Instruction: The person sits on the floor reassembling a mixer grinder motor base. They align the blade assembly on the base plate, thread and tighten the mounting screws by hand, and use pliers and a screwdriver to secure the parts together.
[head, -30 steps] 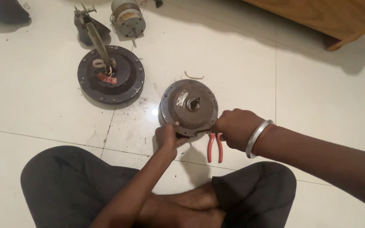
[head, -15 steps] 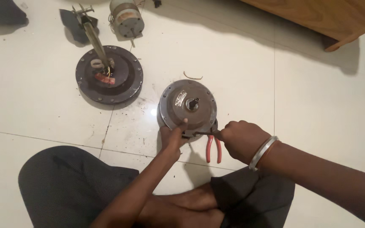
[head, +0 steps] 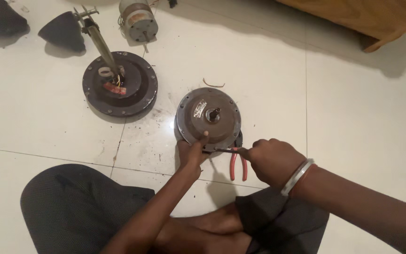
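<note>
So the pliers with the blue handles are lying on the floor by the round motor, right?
Not quite. The pliers have red handles, not blue. The head view shows them lying on the floor beside the round motor.

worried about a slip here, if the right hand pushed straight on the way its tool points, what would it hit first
Probably the left hand: the thin tool in the right hand points left, its tip at those fingers beneath the round motor housing. Depth is unclear.

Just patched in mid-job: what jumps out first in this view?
Centre frame, a round grey motor housing sits on the white tiled floor, with the left hand pressing its near edge and the right hand holding a thin tool to it. Red-handled pliers lie just below; a second, open housing sits upper left.
</note>
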Demonstrator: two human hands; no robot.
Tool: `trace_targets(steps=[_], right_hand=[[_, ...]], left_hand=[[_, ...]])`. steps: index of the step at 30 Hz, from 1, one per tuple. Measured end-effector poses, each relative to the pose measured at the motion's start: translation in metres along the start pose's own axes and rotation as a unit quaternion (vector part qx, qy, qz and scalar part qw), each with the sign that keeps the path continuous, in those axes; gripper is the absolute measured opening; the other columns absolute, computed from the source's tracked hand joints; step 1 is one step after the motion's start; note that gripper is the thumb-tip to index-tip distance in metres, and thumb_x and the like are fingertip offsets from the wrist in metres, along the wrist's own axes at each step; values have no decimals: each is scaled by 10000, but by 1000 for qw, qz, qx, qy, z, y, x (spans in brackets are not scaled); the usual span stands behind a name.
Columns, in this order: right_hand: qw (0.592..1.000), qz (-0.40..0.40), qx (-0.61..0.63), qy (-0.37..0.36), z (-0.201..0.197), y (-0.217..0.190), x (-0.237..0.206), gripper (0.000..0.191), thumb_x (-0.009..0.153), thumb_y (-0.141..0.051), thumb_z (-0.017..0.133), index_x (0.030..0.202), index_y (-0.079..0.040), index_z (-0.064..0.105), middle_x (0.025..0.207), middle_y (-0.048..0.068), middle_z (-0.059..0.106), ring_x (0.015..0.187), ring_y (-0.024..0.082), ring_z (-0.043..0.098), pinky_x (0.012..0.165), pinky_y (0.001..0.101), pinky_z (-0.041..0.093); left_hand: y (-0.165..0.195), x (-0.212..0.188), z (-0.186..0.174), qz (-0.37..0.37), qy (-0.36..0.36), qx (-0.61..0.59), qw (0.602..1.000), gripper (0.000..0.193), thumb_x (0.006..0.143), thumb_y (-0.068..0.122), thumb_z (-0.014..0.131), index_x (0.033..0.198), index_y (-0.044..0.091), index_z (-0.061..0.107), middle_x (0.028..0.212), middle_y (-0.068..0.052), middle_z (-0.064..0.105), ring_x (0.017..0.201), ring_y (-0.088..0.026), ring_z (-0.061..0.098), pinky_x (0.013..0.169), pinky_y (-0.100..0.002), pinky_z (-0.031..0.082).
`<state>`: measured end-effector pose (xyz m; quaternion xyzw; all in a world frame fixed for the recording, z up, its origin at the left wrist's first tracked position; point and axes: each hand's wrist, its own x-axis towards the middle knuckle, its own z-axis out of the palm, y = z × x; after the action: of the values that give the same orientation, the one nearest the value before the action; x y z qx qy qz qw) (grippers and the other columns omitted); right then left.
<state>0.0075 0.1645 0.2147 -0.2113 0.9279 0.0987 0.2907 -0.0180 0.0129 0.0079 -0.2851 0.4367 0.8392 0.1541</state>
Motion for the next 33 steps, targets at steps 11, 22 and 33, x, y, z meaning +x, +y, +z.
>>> trace_targets(steps=[11,22,33], right_hand=[[1000,1,-13,22,-13,-1,0,459,849,-8,599,1270,-180,665,896,153,699,864,328,711,740,455,586],[972,-137,-192,17,-29,-8,15,87,864,-104,661,812,-85,727,855,126,740,838,314,748,710,428,606],[975,-115,-191,-12,-42,-28,34,215,940,-177,628,1124,-174,739,1007,68,755,913,291,751,728,426,634]], left_hand=[[-1,1,1,-11,-1,-1,1000,478,836,139,783,1224,-81,612,1116,-205,703,925,-306,733,703,-432,650],[-10,7,0,5,1,2,1000,402,870,98,750,1152,-144,598,1023,-212,699,869,-317,743,692,-408,676],[-16,11,7,-39,84,-20,995,403,880,51,636,1236,-62,485,1115,-237,632,880,-362,708,722,-467,664]])
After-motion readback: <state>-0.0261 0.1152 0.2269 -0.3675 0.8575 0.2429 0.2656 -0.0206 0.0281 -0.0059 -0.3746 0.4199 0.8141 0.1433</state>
